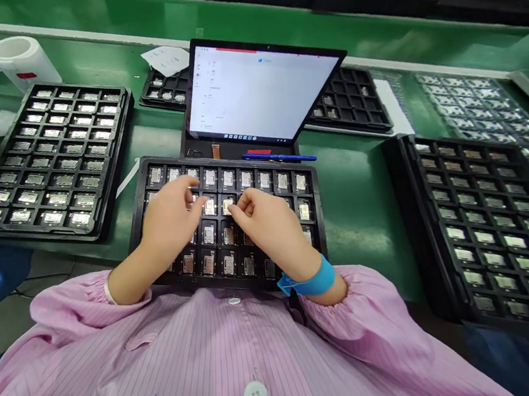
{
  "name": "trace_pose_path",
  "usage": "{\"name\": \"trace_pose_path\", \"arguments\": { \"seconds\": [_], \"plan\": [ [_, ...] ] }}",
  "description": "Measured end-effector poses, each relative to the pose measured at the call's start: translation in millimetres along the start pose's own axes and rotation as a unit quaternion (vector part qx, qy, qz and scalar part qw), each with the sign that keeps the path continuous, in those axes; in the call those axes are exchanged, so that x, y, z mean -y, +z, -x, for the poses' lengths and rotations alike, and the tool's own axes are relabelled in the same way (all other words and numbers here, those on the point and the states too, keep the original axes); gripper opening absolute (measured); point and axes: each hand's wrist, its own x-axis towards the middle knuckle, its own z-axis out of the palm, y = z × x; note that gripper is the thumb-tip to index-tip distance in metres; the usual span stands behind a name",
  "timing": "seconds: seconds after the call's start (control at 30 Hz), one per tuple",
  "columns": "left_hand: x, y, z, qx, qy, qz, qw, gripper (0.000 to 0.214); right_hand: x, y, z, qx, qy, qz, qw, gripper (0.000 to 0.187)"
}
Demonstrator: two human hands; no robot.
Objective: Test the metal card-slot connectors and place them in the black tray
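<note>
A black compartment tray (319, 217) lies right in front of me. Its pockets hold small circuit boards with silvery metal card sockets, such as one small board (229, 265) in the front row. My left hand (169, 214) hovers over the tray's left half, thumb and forefinger apart and nothing visible between them. Over the middle, my right hand (270, 226) has thumb and forefinger pinched at the edge of another small board (227, 206) in the second row from the back. Whether that board is lifted from its pocket I cannot tell. Both hands hide several pockets.
Behind the tray stands an open laptop (254, 95), with a blue pen (279, 157) across its front. Filled trays are at left (129, 105) and, stacked, at right (407, 208). White rolls (26, 62) stand far left. Another part-filled tray (353, 97) lies behind the laptop.
</note>
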Motion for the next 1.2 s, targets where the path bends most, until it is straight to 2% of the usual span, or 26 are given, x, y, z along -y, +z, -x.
{"name": "trace_pose_path", "arguments": {
  "seconds": [0.1, 0.2, 0.3, 0.47, 0.6, 0.7, 0.8, 0.9, 0.97, 1.03, 1.2],
  "plan": [
    [11.8, -27.9, 1.4, -0.025, -0.030, -0.043, 0.998, 0.021, 6.1, -0.6, 5.5, -0.024, -0.040, 0.020, 0.999, 0.012],
    [24.1, -44.3, -2.9, 0.020, -0.032, -0.117, 0.992, 0.016, 19.0, 6.5, 7.0, -0.018, -0.140, 0.031, 0.989, 0.003],
    [30.7, -42.3, -8.4, 0.067, 0.002, -0.156, 0.985, 0.017, 35.9, 20.7, 3.3, -0.006, -0.214, 0.074, 0.974, 0.011],
    [31.5, -30.1, -9.1, 0.068, 0.019, -0.185, 0.980, 0.017, 51.1, 40.3, -8.9, -0.020, -0.193, 0.115, 0.974, 0.014],
    [32.3, -31.8, -5.3, 0.043, 0.061, -0.171, 0.982, 0.010, 49.7, 41.4, -12.8, -0.037, -0.217, 0.057, 0.974, 0.011],
    [34.8, -36.6, -0.7, 0.026, 0.063, -0.076, 0.995, 0.008, 46.0, 35.6, -9.3, -0.030, -0.235, -0.024, 0.971, 0.014],
    [35.6, -40.4, 9.0, 0.002, 0.022, 0.107, 0.994, 0.021, 39.8, 25.0, 0.6, -0.052, -0.239, -0.123, 0.962, 0.022],
    [30.9, -38.9, 23.4, 0.026, -0.045, 0.296, 0.954, 0.023, 32.4, 12.8, 15.4, -0.021, -0.176, -0.283, 0.943, 0.010],
    [24.6, -34.1, 33.0, 0.043, -0.093, 0.392, 0.914, 0.020, 28.5, 6.3, 25.5, 0.032, -0.096, -0.413, 0.905, 0.004],
    [17.0, -27.7, 41.0, 0.049, -0.120, 0.446, 0.885, 0.021, 26.0, 2.1, 34.0, 0.070, -0.048, -0.495, 0.865, 0.011],
    [0.5, -17.4, 51.9, 0.073, -0.155, 0.500, 0.849, 0.019, 23.3, -0.7, 46.4, 0.112, 0.007, -0.561, 0.820, 0.016]
  ]
}}
